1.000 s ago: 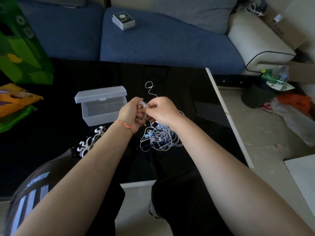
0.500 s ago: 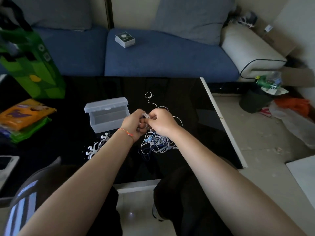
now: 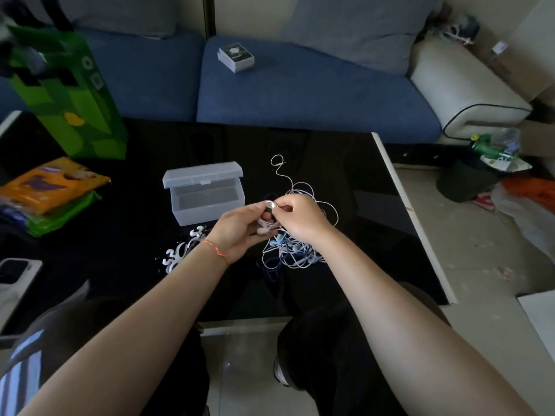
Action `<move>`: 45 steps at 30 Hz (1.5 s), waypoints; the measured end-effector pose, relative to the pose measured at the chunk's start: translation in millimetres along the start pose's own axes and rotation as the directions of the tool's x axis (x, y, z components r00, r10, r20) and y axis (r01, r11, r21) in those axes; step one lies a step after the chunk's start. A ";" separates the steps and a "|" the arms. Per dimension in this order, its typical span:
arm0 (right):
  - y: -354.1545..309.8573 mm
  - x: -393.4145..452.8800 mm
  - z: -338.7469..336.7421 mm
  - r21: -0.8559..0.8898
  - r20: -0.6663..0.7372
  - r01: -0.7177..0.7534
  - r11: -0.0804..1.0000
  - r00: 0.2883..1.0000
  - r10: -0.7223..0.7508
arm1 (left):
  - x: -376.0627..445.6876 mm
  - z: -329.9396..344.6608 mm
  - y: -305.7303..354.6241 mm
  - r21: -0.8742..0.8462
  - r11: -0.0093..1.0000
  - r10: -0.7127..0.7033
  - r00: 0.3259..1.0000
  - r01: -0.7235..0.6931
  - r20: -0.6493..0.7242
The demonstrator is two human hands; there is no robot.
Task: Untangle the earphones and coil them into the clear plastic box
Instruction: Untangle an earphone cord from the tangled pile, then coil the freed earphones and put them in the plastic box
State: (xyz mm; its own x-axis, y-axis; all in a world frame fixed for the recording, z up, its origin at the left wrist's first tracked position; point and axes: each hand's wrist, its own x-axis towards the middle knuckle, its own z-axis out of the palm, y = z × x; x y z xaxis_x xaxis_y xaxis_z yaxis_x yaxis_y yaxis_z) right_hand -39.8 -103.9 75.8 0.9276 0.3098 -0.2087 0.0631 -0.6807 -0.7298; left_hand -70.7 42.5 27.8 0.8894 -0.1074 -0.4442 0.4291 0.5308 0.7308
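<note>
Just right of the open clear plastic box (image 3: 207, 193) on the black table (image 3: 345, 163), the left hand (image 3: 240, 232) cups a coiled white cord while the right hand (image 3: 300, 217) pinches it above the tangled earphones (image 3: 295, 252).

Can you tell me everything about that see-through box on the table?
The clear box is a small rectangular tub of frosted, see-through plastic. Its hinged lid is flipped open and stands up at the back. Nothing shows inside it. It sits upright on the black table, just beyond the left hand and left of the tangled earphones. Neither hand touches it.
</note>
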 end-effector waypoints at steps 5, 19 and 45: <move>9.9 8.1 15.3 -0.070 0.028 -0.011 0.998 1.000 0.013 | 5.9 -14.2 -18.0 0.023 1.000 -0.016 0.998 0.017 -0.060; 11.4 11.7 38.2 0.360 -0.060 -0.173 0.917 0.976 0.208 | 18.5 -14.2 -26.6 -0.187 0.982 -0.038 0.946 -0.024 -0.322; 23.7 19.9 38.9 0.001 -0.121 -0.145 0.989 0.982 0.144 | 6.1 -66.8 -53.2 0.814 -0.419 0.404 0.885 0.403 -0.230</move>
State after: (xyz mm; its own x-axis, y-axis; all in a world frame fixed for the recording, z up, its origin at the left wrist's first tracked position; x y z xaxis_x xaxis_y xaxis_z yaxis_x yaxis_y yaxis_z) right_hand -34.2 -88.1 29.0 0.9648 0.1259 -0.2311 -0.0722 -0.7177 -0.6926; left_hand -98.6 69.7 -48.4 0.9246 0.3131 -0.2169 0.3066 -0.9497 -0.0637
